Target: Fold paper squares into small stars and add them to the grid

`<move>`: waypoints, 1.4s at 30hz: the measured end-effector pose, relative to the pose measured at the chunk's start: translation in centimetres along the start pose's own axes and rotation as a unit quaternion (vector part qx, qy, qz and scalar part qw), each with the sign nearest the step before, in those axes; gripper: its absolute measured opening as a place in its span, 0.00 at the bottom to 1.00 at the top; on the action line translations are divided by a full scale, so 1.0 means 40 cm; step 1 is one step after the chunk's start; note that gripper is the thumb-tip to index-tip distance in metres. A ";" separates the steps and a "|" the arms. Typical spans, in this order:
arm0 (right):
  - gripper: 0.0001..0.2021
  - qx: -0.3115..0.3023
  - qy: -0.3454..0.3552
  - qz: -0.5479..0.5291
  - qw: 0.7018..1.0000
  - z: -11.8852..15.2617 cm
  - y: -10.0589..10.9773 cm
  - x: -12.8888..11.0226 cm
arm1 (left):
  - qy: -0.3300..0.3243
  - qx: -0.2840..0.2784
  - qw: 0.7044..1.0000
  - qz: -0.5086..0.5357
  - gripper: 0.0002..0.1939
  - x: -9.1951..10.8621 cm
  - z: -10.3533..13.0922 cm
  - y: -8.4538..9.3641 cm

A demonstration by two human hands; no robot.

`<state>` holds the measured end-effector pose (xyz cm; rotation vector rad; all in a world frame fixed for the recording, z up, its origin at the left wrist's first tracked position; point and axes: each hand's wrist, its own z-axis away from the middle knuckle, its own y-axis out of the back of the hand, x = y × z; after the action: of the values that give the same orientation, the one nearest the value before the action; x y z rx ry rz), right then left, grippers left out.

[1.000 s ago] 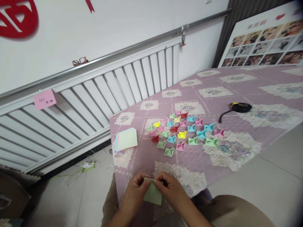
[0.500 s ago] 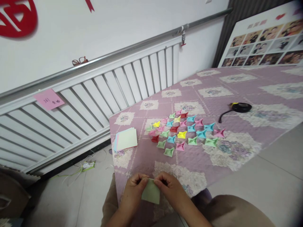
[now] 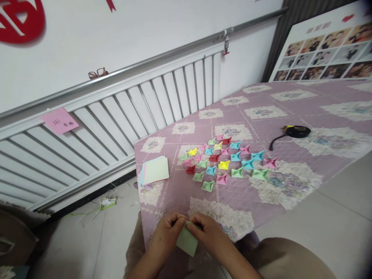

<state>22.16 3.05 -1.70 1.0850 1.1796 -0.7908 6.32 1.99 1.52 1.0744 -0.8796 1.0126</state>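
both hands low at 6 o'clock, over the near edge of the purple quilted tablecloth [image 3: 290, 116]. left hand [image 3: 167, 232] and right hand [image 3: 207, 234] both pinch the top edge of a pale green paper square [image 3: 186, 242], fingertips closed on it and touching each other at the fold (the paper hangs tilted below the thumbs). at 12 o'clock from the hands, a cluster of folded paper pieces [image 3: 226, 164] in pink, blue, green, yellow and red lies on the cloth. at 11 o'clock, a stack of paper sheets [image 3: 155, 170] near the cloth's left edge. at 2 o'clock, well apart, a black tape dispenser [image 3: 295, 131]. white radiator [image 3: 116, 124] runs along the wall, with a pink sticky note [image 3: 59, 121] on it at 10 o'clock.
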 end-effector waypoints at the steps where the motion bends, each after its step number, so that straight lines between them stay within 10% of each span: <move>1: 0.11 0.006 0.002 0.001 1.000 -0.001 0.000 0.001 | 0.002 -0.007 1.000 0.005 0.11 0.000 -0.001 0.001; 20: 0.07 -0.045 -0.017 0.061 0.997 0.002 0.002 -0.015 | 0.037 -0.022 0.999 -0.023 0.08 -0.045 -0.004 0.035; 31: 0.10 -0.004 0.003 0.016 1.000 0.012 -0.039 -0.011 | 0.039 0.018 0.986 0.163 0.18 -0.080 -0.002 0.043; 42: 0.15 0.062 0.023 0.164 0.984 0.055 -0.116 -0.007 | -0.008 0.029 0.998 -0.048 0.16 -0.084 -0.040 0.084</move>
<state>18.54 -0.49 -2.47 1.3655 0.9646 -0.5885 2.26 3.32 -1.09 1.1640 -0.8076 0.9560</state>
